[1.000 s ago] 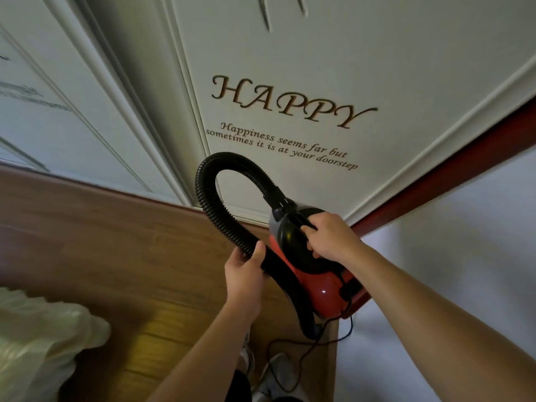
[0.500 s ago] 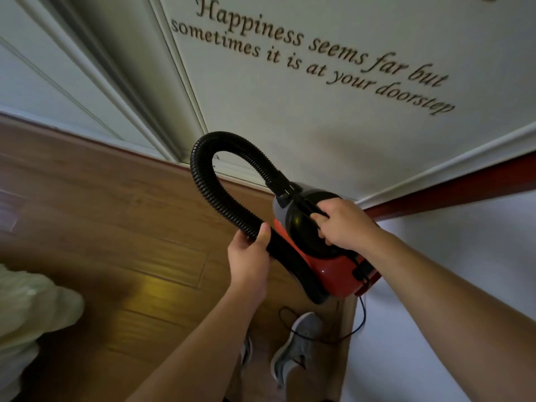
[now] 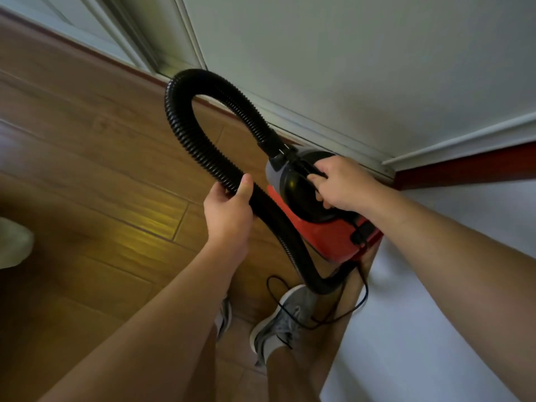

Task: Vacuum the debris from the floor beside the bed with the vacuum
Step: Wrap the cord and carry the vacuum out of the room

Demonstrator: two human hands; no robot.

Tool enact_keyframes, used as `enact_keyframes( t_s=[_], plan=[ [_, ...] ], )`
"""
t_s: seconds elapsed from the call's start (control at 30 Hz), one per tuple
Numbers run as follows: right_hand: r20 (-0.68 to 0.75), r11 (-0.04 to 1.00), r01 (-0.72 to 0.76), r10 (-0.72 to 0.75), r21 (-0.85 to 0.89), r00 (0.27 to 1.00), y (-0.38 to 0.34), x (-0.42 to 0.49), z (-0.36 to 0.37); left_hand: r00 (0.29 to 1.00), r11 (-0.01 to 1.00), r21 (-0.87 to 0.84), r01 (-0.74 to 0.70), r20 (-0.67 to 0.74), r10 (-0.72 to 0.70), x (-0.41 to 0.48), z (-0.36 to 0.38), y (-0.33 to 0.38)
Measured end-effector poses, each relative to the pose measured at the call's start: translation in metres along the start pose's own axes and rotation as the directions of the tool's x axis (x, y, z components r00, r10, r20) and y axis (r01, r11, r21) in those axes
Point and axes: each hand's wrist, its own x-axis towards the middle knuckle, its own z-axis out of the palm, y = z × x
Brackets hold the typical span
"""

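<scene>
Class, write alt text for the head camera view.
A person's right hand holds a red-and-black vacuum by its handle while the left hand grips its looping black hose above a wooden floor, beside a bed.

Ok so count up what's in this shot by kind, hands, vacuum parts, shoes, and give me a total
Hands: 2, the left hand gripping the hose and the right hand on the vacuum's handle
Red and black vacuum body: 1
Black ribbed hose: 1
Black power cord: 1
Grey sneakers: 2, one in full view, the other mostly behind the left arm
Total: 7
</scene>
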Motion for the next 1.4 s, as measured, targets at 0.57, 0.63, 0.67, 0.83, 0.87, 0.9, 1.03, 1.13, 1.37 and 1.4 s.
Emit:
enact_keyframes(
  t_s=[0.57,0.63,0.67,0.83,0.87,0.9,1.03,1.13,1.37,1.4],
  plan=[
    [0.091,0.992,0.119,-0.114,-0.045,0.989,0.018,0.094,0.056,0.995,0.998,0.064,-0.007,-0.094,0.013,0.096,-0.008,-0.059],
    [0.093,0.991,0.131,-0.128,-0.020,0.987,0.020,0.097,0.060,0.994,0.998,0.057,-0.014,-0.105,0.020,0.102,-0.005,-0.061],
    [0.099,0.991,0.134,-0.132,-0.011,0.986,0.022,0.098,0.062,0.994,0.998,0.056,-0.020,-0.111,0.026,0.104,-0.005,-0.062],
    [0.108,0.992,0.125,-0.122,-0.021,0.987,0.034,0.104,0.061,0.991,0.996,0.080,-0.049,-0.118,0.058,0.102,-0.006,-0.071],
    [0.114,0.993,0.120,-0.118,-0.015,0.987,0.036,0.106,0.061,0.991,0.995,0.083,-0.050,-0.121,0.060,0.101,-0.006,-0.073],
    [0.121,0.993,0.116,-0.114,-0.009,0.986,0.038,0.108,0.062,0.991,0.995,0.084,-0.049,-0.124,0.059,0.100,-0.005,-0.075],
    [0.156,0.993,0.117,-0.115,-0.007,0.981,0.045,0.117,0.066,0.990,0.996,0.084,-0.035,-0.135,0.046,0.105,-0.001,-0.082],
    [0.180,0.991,0.135,-0.128,-0.026,0.975,0.052,0.124,0.073,0.987,0.995,0.089,-0.037,-0.152,0.050,0.113,-0.001,-0.087],
    [0.257,0.981,0.181,-0.157,-0.074,0.954,0.057,0.136,0.076,0.983,0.995,0.096,-0.022,-0.179,0.039,0.124,-0.005,-0.106],
    [0.261,0.979,0.187,-0.161,-0.080,0.952,0.056,0.137,0.074,0.982,0.995,0.098,-0.021,-0.183,0.039,0.124,-0.005,-0.109]
  ],
)
